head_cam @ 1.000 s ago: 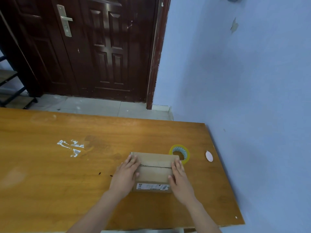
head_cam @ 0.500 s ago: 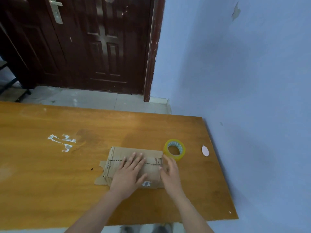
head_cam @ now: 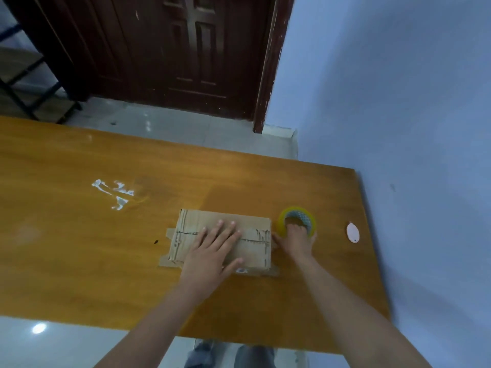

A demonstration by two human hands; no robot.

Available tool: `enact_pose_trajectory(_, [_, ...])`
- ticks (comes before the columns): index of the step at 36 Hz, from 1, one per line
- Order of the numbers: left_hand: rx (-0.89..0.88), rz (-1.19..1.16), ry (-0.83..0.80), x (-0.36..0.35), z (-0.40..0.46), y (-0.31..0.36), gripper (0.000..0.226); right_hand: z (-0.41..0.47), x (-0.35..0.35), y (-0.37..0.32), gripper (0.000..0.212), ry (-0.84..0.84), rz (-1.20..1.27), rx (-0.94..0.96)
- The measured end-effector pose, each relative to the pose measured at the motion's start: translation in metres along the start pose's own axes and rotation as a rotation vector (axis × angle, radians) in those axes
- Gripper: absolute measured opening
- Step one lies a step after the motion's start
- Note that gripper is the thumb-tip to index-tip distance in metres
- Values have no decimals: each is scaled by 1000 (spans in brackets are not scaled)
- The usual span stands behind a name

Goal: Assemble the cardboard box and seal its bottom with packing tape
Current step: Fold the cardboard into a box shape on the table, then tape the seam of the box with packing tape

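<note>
A brown cardboard box (head_cam: 210, 221) lies on the wooden table (head_cam: 79, 248), its closed flaps facing up with a seam across the middle. My left hand (head_cam: 212, 251) presses flat on the flaps with fingers spread. A yellowish roll of packing tape (head_cam: 300, 217) lies flat just right of the box. My right hand (head_cam: 296, 240) is on the roll, fingers reaching into its core and thumb at its outer side.
A small white oval tag (head_cam: 353, 232) lies near the table's right edge, beside the blue wall (head_cam: 398, 102). White paint marks (head_cam: 114, 192) spot the table to the left. A dark door (head_cam: 172, 49) stands beyond the far edge.
My right hand left the box and moved right onto the tape roll. My left hand stays pressing on the flaps. The camera tilted further down.
</note>
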State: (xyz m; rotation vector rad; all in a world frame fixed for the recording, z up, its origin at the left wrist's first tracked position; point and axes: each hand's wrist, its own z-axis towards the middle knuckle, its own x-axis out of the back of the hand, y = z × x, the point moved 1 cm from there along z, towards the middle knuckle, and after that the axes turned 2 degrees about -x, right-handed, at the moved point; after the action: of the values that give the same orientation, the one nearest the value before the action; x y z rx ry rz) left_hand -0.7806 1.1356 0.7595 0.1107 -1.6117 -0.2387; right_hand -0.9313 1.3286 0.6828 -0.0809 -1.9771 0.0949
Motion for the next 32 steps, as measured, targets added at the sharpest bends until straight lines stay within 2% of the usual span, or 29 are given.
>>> enact_pose_trajectory(3, [11,8,-18,-1,-4,-3,63,4,-6,-7,53,45,13,-29])
enact_pose_trajectory(8, [30,-3,-36,-3,-8,-9,64,4,-5,-8,35,56,-27,-47])
enact_pose_trajectory(14, [32,-41,-20,-2,-10,-12,65,-4,10,8,29,93,155,-25])
enact_pose_trajectory(18, [23,-37,-16,0,-8,-11,63,-18,30,24,22,88,512,37])
enact_pose_trajectory(22, [35,-69,-37,-7,-7,-15,73,-42,52,35,28,-2,901,15])
enact_pose_trajectory(26, [48,-113,-28,-9,-2,-19,71,-63,71,42,25,-19,1159,-3])
enact_pose_trajectory(30, [52,-254,-25,-8,2,-24,63,-87,96,33,14,19,1379,44])
enact_pose_trajectory(32, [71,-400,-26,-4,4,-24,56,-96,107,27,18,49,1445,57])
